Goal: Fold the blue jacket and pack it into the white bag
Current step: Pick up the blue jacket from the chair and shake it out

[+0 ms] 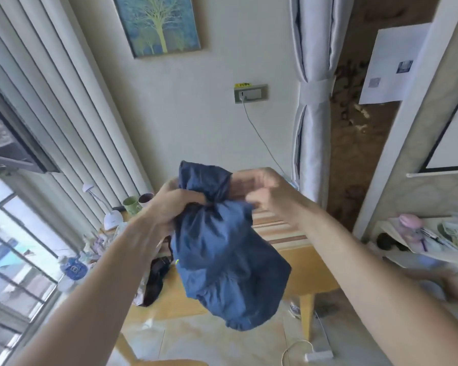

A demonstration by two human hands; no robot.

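Observation:
The blue jacket [228,249] hangs bunched in the air in front of me, above the wooden table [310,268]. My left hand [169,204] grips a gathered part of its cloth near the top. Blurred by motion, my right hand [262,191] is at the upper right of the bundle with its fingers curled on the fabric. No white bag can be made out for certain in this view.
On the table's left lie a dark garment [156,276], a green mug [131,204], a white lamp [111,219] and a water bottle [73,270]. A striped cloth [278,228] covers its far part. Cables and a power strip [317,356] lie on the floor. A cluttered shelf [434,239] stands right.

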